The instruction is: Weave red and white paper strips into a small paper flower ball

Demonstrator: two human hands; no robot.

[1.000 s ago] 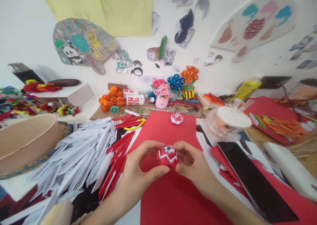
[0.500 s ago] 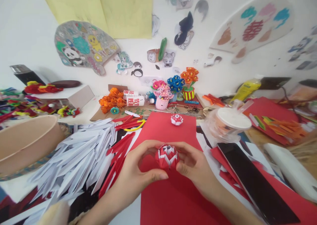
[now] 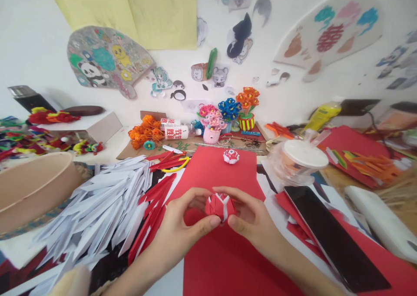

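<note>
Between my two hands is a small round folded-paper ball [image 3: 220,205], red with white strips, held above a red paper sheet [image 3: 224,170]. My left hand [image 3: 185,220] grips its left side with the thumb at the lower front and fingers behind. On the other side my right hand [image 3: 249,213] holds it the same way, thumb near the lower right. A similar red and white paper ball [image 3: 231,156] rests on the far part of the sheet.
Folded white paper strips [image 3: 104,205] and red strips [image 3: 151,213] lie to the left, beside a beige basin [image 3: 35,183]. At right are a black phone-like slab [image 3: 335,239] and a white-lidded cup [image 3: 304,155]. Flower pots [image 3: 211,133] stand at the back.
The paper ball has been turned in my hands, so a redder side with a white Y-shaped strip faces me. My left thumb has risen onto its lower front.
</note>
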